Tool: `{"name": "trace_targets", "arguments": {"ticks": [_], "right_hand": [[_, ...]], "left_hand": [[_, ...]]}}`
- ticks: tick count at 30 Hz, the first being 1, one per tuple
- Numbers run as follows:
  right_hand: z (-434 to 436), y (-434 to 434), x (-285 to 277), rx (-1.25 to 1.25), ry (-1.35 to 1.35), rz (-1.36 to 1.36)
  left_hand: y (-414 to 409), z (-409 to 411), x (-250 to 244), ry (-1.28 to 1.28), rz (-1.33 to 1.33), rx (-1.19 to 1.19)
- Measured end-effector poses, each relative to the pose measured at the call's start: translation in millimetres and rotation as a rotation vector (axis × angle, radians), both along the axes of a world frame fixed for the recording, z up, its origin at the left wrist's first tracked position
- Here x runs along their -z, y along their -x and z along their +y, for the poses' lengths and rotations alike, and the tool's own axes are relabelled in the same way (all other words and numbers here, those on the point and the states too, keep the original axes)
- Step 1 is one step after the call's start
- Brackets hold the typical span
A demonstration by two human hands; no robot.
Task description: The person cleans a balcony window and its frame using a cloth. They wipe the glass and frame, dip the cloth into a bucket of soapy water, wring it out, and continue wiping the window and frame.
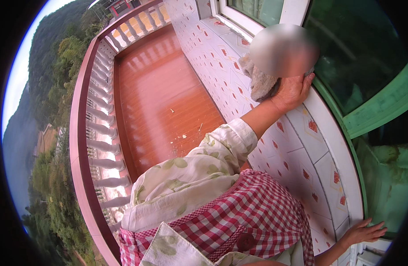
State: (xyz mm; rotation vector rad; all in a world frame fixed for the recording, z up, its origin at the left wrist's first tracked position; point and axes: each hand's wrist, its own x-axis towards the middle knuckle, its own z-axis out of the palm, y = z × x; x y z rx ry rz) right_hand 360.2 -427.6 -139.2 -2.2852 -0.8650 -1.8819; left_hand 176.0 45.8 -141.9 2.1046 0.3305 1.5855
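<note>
My left hand [292, 91] is raised against the window at the upper right, its wrist bent and its fingers partly hidden by a round blurred patch. A grey-brown cloth [264, 84] is bunched under that hand, hanging over the white window frame's edge. My right hand [365, 231] is at the lower right, fingers spread and holding nothing, beside the lower end of the green-tinted window glass [350, 63]. Whether it touches the glass cannot be told. A red-and-white checked apron [237, 206] and a leaf-patterned sleeve [220, 148] fill the lower middle.
A tiled wall [220, 63] with a tiled sill runs below the window. The red-brown balcony floor [157, 86] carries small scattered debris [184, 136]. A railing [78, 133] with stone balusters curves along the left, with wooded hills beyond. A small red ring-shaped object [219, 23] lies on the far sill.
</note>
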Motion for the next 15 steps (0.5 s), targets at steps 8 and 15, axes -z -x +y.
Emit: {"name": "trace_targets", "arguments": {"ticks": [8, 15], "right_hand": [[1.8, 2.0, 2.9, -0.005, 0.034, 0.006], [11.8, 7.2, -0.3, -0.057, 0.013, 0.017]], "left_hand": [[41.9, 59.3, 30.7, 0.002, 0.207, -0.378], [118.7, 210.5, 1.8, -0.195, 0.814, -0.679]]}}
